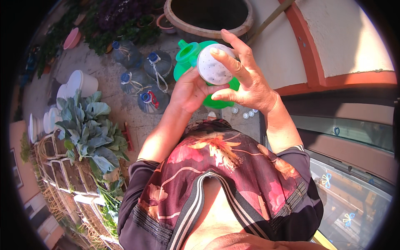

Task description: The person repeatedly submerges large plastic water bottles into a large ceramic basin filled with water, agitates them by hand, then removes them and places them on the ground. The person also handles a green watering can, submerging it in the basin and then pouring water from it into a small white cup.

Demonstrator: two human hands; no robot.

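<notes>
A green plastic watering can [187,51] with a round white perforated sprinkler head [215,67] is held up in front of my chest. My left hand [192,89] supports it from the left and below, with the thumb and fingers around the underside of the sprinkler head. My right hand [247,75] is at the right of the sprinkler head, its index finger over the white face and its thumb below; whether it grips or only touches the head is unclear. Part of the green body lies hidden behind my hands and the head.
A large round pot [207,31] stands beyond the can. Several large water bottles [157,67] with blue caps stand at the left, near white buckets [82,82] and a leafy plant [93,134]. Small white caps [246,115] lie on the paving. A wall [343,34] and glass window [347,193] border the right.
</notes>
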